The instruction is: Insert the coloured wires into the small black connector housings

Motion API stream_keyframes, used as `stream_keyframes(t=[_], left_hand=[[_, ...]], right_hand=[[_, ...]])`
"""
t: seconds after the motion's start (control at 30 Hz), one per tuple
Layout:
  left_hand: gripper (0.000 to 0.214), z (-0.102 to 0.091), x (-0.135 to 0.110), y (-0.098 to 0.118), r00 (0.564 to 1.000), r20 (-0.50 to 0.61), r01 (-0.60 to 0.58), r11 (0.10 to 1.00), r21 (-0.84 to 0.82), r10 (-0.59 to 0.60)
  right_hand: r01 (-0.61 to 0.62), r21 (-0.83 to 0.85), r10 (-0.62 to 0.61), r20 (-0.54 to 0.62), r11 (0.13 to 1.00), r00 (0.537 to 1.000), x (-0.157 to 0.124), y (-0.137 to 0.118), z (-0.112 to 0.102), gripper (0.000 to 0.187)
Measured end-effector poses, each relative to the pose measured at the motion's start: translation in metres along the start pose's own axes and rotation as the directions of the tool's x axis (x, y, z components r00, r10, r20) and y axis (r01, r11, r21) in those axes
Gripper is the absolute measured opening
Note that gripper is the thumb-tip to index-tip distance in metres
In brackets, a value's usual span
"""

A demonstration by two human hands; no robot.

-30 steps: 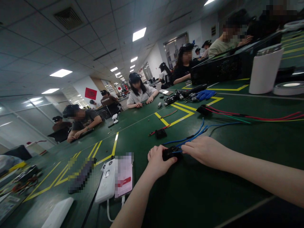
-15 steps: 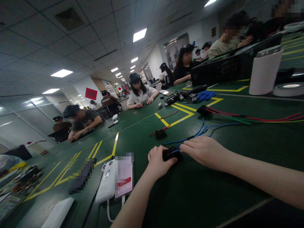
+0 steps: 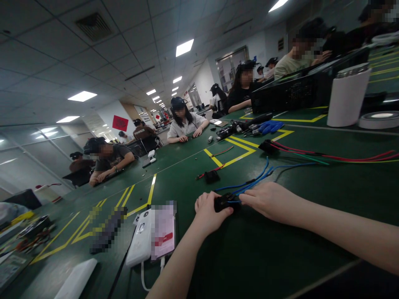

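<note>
My left hand [image 3: 208,215] is closed around a small black connector block [image 3: 223,202] lying on the green table [image 3: 255,249]. My right hand [image 3: 270,200] reaches in from the right, its fingertips pinched on a blue wire [image 3: 249,182] right where it meets the block. Several blue wires run from the block away to the upper right. A second black block with a red wire [image 3: 211,176] lies just beyond my hands.
A phone and a white power bank [image 3: 152,234] lie left of my left arm. Red and green wires [image 3: 311,154], blue-handled tools [image 3: 268,126], a white cylinder [image 3: 346,96], a tape roll [image 3: 378,118] and a black case [image 3: 286,92] sit further back. Other people work along the table.
Both hands stay on the block. My right fingertips have shifted slightly at the blue wire; the view has tipped down a little.
</note>
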State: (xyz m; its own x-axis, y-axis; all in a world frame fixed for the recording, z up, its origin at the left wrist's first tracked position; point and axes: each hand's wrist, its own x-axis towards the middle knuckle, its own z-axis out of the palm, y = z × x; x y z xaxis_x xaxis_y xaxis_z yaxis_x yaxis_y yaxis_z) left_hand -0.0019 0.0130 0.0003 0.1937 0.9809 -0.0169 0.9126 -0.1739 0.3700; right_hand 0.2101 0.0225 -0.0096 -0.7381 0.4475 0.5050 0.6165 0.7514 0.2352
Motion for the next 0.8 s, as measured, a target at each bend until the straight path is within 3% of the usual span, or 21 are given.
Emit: stream_keyframes(t=[0.2, 0.47, 0.57, 0.8], left_hand=[[0.040, -0.0016, -0.0002, 0.0027, 1.000, 0.024, 0.009, 1.000, 0.007, -0.009], [0.039, -0.0010, -0.0007, 0.0010, 1.000, 0.010, -0.002, 1.000, -0.007, 0.002], [0.040, -0.0001, -0.0002, 0.0005, 1.000, 0.008, 0.000, 1.000, 0.008, 0.000], [0.040, 0.0008, 0.0012, 0.0008, 1.000, 0.007, 0.002, 1.000, 0.006, -0.002]], right_hand=[[-0.025, -0.070, 0.015, -0.133, 0.997, 0.991, 0.0013, -0.0018, -0.0011, 0.013], [-0.008, 0.025, 0.006, 0.052, 1.000, 0.999, -0.0004, -0.0016, 0.0003, 0.006], [-0.001, 0.060, -0.004, 0.068, 0.998, 0.998, 0.0002, -0.0014, 0.0003, 0.007], [-0.007, -0.056, 0.000, -0.120, 0.998, 0.993, 0.0002, -0.0010, 0.0002, 0.013]])
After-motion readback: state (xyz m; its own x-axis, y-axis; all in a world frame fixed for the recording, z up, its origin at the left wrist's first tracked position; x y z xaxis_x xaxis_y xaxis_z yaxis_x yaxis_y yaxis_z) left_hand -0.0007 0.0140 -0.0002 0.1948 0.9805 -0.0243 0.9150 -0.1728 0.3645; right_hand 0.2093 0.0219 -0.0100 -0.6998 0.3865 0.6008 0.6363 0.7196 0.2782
